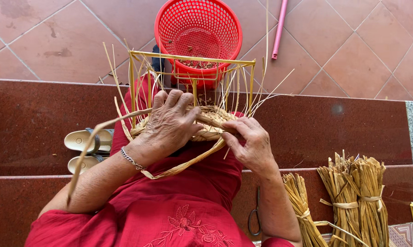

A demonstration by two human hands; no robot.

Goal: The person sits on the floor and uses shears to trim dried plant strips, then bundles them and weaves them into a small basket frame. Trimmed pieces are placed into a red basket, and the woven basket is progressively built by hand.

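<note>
A half-woven straw basket (212, 120) rests on my lap, on red clothing. It is built around a yellow wire frame (192, 59) with loose straw strands sticking up. My left hand (169, 124), with a silver bracelet at the wrist, lies spread over the woven rim. My right hand (249, 142) pinches a flat straw strand (188, 165) at the rim's right side. That strand loops down across my lap.
A red plastic basket (198, 34) stands on the tiled floor beyond the frame. Pale sandals (88, 147) sit on the dark red step at left. Tied straw bundles (348, 201) and scissors (255, 215) lie at right. A pink pipe (279, 29) lies on the tiles.
</note>
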